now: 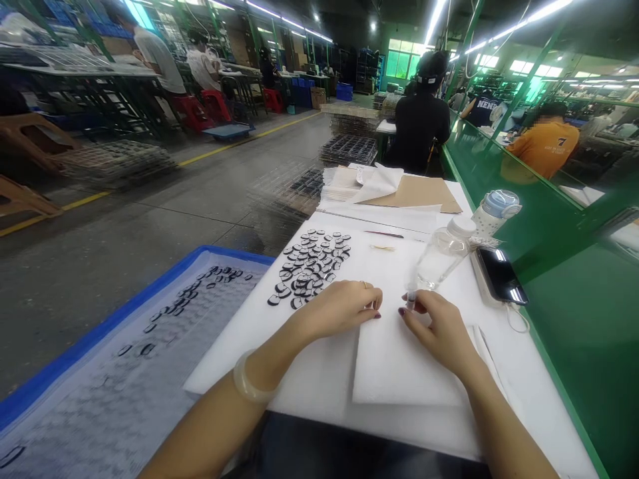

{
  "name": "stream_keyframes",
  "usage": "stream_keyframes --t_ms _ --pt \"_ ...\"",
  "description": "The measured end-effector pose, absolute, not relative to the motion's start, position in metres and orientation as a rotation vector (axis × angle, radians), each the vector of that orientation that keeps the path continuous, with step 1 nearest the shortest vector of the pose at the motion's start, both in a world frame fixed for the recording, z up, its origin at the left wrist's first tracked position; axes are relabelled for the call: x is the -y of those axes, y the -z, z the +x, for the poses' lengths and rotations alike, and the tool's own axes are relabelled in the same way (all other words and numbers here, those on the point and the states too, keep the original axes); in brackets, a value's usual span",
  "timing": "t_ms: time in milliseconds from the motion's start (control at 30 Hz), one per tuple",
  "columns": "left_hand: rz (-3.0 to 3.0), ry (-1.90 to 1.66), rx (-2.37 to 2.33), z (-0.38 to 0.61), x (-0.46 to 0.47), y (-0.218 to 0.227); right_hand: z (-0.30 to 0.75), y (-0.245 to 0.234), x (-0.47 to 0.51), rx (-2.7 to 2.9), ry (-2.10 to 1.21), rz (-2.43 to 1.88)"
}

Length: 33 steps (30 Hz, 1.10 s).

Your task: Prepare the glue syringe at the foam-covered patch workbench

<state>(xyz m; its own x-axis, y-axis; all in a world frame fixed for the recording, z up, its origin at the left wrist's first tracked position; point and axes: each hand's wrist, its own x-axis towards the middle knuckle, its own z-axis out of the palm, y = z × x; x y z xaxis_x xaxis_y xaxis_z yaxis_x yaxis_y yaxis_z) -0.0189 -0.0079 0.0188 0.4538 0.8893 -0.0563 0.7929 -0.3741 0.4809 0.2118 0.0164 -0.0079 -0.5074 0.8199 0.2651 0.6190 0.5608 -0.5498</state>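
My right hand [439,326] pinches a small tube [411,297] standing up, my left hand [344,306] rests curled and empty beside it, and the black discs [312,266] lie just past my left hand

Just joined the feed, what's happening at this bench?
A person sits at a white foam-covered bench. The left hand rests on the foam beside a pile of small black-and-white discs. The right hand pinches something small at its fingertips, too small to identify, just below a clear bottle lying on its side. A blue tray to the left holds more discs. Other people work further along.
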Motion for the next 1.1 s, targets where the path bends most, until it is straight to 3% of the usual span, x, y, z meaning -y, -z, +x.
stream_keyframes --t_ms 1100 --pt "2.25 -0.273 -1.415 -0.0184 0.0087 -0.0207 0.2126 0.0076 -0.0158 2.279 -0.5 -1.19"
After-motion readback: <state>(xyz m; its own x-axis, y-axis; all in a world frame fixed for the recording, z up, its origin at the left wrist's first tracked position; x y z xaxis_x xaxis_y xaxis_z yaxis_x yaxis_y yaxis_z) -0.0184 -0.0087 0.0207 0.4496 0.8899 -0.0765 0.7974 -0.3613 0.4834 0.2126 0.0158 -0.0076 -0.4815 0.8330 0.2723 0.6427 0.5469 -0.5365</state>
